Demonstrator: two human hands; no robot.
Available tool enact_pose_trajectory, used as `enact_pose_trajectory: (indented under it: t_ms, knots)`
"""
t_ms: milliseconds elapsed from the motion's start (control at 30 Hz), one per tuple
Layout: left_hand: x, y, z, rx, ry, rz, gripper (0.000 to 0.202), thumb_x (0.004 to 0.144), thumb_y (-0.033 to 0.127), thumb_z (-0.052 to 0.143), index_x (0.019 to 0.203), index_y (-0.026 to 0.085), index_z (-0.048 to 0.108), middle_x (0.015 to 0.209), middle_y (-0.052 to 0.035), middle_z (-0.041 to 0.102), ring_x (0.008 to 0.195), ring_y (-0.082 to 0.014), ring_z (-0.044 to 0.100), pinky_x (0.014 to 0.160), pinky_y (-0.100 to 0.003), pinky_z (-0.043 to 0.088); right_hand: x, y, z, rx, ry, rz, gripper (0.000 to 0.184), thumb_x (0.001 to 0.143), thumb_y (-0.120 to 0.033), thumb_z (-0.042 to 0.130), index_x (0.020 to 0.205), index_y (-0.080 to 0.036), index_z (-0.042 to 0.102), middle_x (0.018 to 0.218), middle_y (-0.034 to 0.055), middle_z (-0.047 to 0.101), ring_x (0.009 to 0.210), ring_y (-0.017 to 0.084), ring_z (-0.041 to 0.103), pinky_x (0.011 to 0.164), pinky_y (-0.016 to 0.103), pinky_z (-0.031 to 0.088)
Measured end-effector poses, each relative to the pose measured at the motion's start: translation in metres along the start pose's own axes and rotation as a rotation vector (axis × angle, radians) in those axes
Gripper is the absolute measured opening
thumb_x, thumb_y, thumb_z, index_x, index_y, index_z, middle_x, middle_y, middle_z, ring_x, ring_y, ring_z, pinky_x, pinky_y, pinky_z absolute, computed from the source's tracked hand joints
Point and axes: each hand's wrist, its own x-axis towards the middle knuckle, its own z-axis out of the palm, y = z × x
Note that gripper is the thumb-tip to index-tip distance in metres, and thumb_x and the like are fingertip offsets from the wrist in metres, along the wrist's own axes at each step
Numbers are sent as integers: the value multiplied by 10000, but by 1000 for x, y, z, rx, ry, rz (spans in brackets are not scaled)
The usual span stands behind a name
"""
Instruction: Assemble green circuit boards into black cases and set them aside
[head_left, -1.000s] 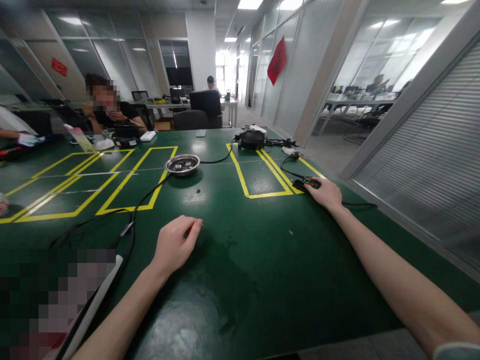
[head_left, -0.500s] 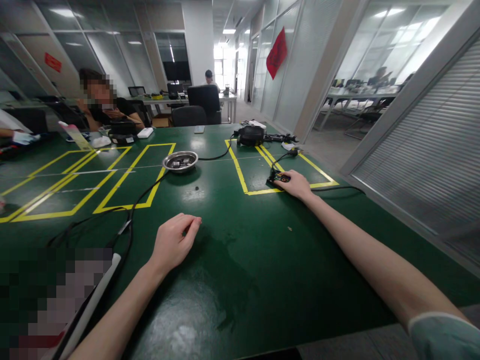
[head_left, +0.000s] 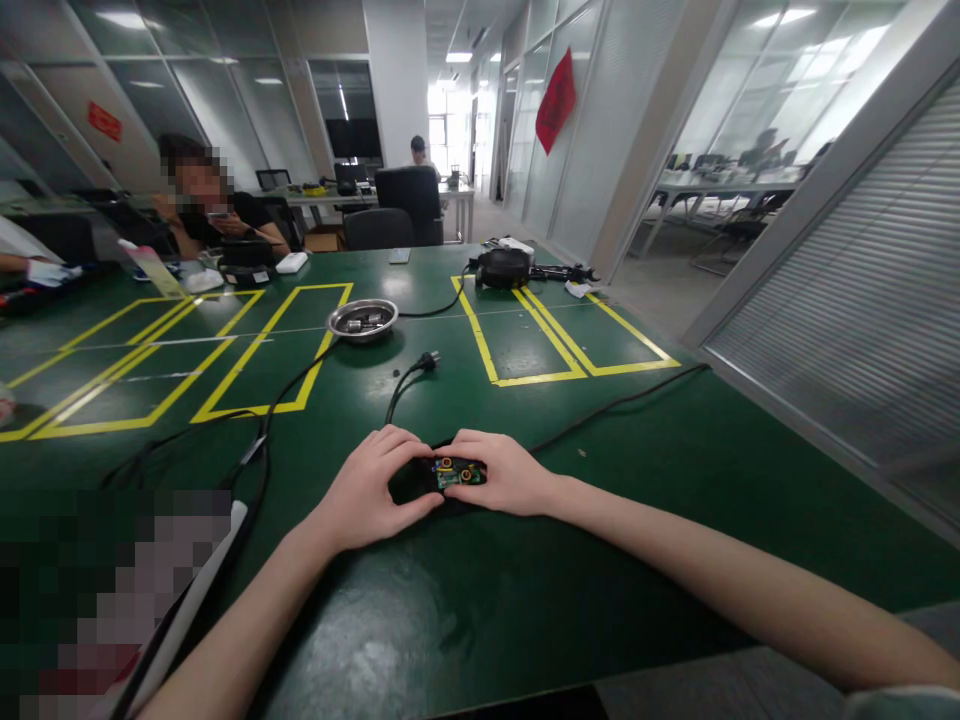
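A small black power adapter [head_left: 452,474], its casing off on top so a green circuit board with coils shows, is at the middle of the green table. My right hand [head_left: 504,474] grips its right end between thumb and fingers. From the left, my left hand [head_left: 379,490] curves around the other end, thumb and fingertips at its edges. A black plug [head_left: 427,362] on a short cord lies just beyond my hands. Another black cable [head_left: 615,405] runs from behind my right hand to the table's right edge.
A metal bowl [head_left: 363,320] with small metal parts stands farther back. Yellow tape [head_left: 540,379] marks rectangles on the table. A black headset-like device [head_left: 504,268] lies at the far edge. Dark cables [head_left: 264,425] cross the left side. A person [head_left: 247,220] sits at the far left.
My right hand has brought the power adapter from the right taped area to the middle, its cord and plug following. My left hand has moved right and opened out around it.
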Motion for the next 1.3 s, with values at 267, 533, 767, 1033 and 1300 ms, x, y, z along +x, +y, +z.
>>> enact_pose_trajectory:
  t_ms: [267, 533, 767, 1033, 1300]
  knots:
    - [2, 0, 8, 87, -69, -85, 246, 823, 236, 680, 1068, 227, 704, 1065, -60, 765, 1054, -278, 636, 904, -436, 482, -13, -8, -22, 39, 67, 47, 280, 834, -235, 762, 1100, -207, 677, 1033, 52, 728, 865, 190, 691, 731, 289, 556]
    - [2, -5, 4, 111, -77, -100, 468, 758, 227, 647, 1223, 222, 699, 1277, -99, 710, 1231, -324, 597, 1058, -508, 462, -26, 20, -51, -128, 5, 103, 150, 826, -197, 737, 973, -200, 712, 893, 31, 689, 732, 164, 638, 659, 278, 507]
    - [1, -10, 6, 91, -94, -91, 562, 781, 279, 696, 1336, 202, 650, 1380, -137, 663, 1331, -345, 565, 1147, -550, 438, -25, 28, -53, -168, 0, -15, 246, 1027, -368, 591, 984, -195, 760, 883, 51, 709, 767, 174, 670, 694, 282, 488]
    - [3, -20, 9, -2, -150, -56, 723, 769, 427, 822, 1424, 223, 597, 1473, -138, 616, 1440, -334, 506, 1236, -576, 350, -18, 27, -26, -236, 72, -45, 340, 1060, -430, 516, 1040, -213, 777, 912, 63, 712, 810, 186, 691, 729, 286, 525]
    - [5, -30, 7, -43, -171, -103, 772, 685, 571, 882, 1338, 214, 676, 1428, -131, 656, 1443, -328, 509, 1206, -513, 419, -14, 19, -16, -239, 46, -73, 302, 1061, -389, 528, 1073, -212, 773, 941, 65, 733, 856, 192, 704, 754, 279, 529]
